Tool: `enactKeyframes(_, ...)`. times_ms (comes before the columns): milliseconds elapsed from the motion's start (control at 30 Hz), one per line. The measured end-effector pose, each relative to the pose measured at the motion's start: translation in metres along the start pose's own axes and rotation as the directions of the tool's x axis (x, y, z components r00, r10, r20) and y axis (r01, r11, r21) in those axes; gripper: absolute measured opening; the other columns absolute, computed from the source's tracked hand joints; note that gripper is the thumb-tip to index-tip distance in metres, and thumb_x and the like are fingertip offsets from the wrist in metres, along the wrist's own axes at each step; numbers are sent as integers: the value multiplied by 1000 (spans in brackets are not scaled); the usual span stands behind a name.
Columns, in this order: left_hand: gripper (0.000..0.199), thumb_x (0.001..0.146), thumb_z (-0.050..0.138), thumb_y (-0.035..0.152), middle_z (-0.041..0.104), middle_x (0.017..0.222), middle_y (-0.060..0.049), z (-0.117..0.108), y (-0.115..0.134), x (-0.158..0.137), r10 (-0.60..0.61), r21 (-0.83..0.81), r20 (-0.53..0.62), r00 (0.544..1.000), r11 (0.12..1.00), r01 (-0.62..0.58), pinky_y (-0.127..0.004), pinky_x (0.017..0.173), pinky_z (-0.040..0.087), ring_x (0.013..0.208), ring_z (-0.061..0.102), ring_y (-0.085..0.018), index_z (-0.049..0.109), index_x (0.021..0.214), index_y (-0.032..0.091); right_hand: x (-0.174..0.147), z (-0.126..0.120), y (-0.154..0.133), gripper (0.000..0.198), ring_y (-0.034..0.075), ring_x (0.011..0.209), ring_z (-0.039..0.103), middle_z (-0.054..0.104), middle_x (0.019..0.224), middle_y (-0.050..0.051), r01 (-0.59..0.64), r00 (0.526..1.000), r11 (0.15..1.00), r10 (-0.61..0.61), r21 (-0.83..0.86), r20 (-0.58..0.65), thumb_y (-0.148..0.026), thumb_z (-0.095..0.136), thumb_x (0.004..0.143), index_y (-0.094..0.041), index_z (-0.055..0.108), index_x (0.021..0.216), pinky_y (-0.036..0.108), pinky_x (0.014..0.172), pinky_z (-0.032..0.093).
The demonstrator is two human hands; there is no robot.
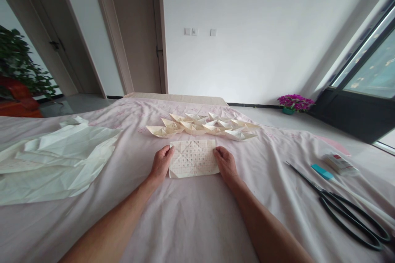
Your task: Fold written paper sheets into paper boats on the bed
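Observation:
Between my hands is a rectangular sheet of paper (194, 159), cream coloured, with a printed grid, rows of characters and crease lines. One lower corner looks cut or folded at a slant. My left hand (161, 162) pinches its left edge near the upper corner. On the opposite edge, my right hand (226, 165) grips the paper between thumb and fingers. Just beyond the sheet, several folded paper boats (194, 127) stand grouped in rows on the pale pink cloth (191, 222).
Crumpled, creased large paper sheets (61, 160) lie to the left. On the right are black-handled scissors (336, 205), a blue-and-white tool (322, 171) and a small clear box (341, 164). Beyond the cloth-covered surface stand a pot of magenta flowers (294, 102) and a wall (234, 65).

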State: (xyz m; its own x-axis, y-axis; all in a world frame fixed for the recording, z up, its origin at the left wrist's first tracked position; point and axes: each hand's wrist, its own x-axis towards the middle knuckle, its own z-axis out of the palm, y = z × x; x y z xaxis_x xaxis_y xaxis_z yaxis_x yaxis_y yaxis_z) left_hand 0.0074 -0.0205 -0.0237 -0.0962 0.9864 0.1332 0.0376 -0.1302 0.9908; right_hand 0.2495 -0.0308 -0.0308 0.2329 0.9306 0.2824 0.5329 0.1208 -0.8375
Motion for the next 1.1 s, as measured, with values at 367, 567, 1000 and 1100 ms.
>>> enactKeyframes(367,33,72,60,51,49,53,4,-1,-3,1,12,-3,15,1000,1000,-12,-21,51,36,56,48,-14,57,68,18,0,1,2,31,18,65,53,62,68,2,26,1000,1000,-26,-15,-10,-44,43,83,-20,61,77,25,57,34)
enactKeyframes(567,33,71,60,51,49,53,4,-1,-2,0,-4,-5,12,1000,1000,4,-22,51,37,56,49,-14,58,68,18,0,1,2,31,18,65,53,62,69,2,23,1000,1000,-23,-9,-21,-44,43,82,-19,61,77,25,56,34)
enactKeyframes(1000,34,73,59,51,47,52,4,-1,-2,0,6,4,16,1000,1000,-6,-21,51,36,56,47,-14,57,69,18,0,1,2,31,18,66,53,63,70,2,9,1000,1000,-10,-15,-17,-43,43,81,-20,63,79,25,57,35)
enactKeyframes(1100,34,73,59,51,48,52,4,-2,-3,0,7,2,15,1000,1000,-7,-22,51,36,56,48,-14,58,69,18,0,1,2,32,18,66,54,63,68,2,2,1000,1000,-2,-10,-24,-44,43,81,-20,64,78,25,57,35)
